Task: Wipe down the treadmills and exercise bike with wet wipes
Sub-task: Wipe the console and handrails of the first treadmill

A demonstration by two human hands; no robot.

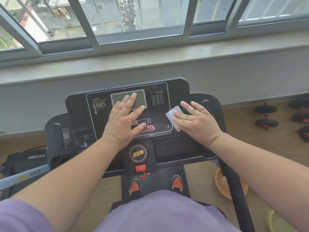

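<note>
1. White and damp-looking, the wet wipe (pixel 173 118) lies flat under the straight fingers of my right hand (pixel 195 120), pressed to the right side of the treadmill console (pixel 80 104); nothing is gripped.
2. My left hand (pixel 124 118) rests open, fingers spread across the grey display (pixel 117 99), apparently to steady me as I lean in.
3. Droplets speckle the black panel, so wiping seems under way.
4. Below hangs the red safety key (pixel 140 168); my feet stand on the treadmill belt.
5. Dumbbells (pixel 266 116) lie well apart on the wooden floor, right.
</note>
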